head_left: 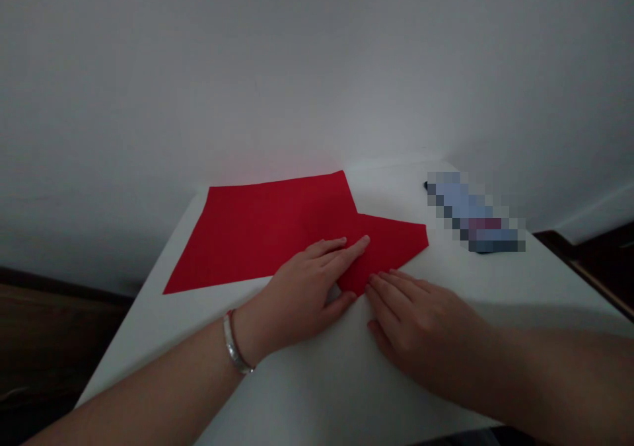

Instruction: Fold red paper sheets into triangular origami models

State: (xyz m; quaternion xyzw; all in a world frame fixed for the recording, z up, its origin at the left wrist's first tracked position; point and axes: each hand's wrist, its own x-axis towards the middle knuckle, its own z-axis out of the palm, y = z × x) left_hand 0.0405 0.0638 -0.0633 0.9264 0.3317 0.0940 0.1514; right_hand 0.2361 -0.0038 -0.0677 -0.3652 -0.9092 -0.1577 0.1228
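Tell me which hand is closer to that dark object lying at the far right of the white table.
Right. The right hand rests flat just below and left of the dark object; the left hand presses on the red paper, farther left.

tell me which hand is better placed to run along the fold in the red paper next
Probably the right hand: its fingertips sit at the folded edge of the red paper sheet, while the left hand lies flat on it, pinning it.

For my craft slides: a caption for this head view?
Both hands, left hand and right hand, press a folded red paper flat on a white table.
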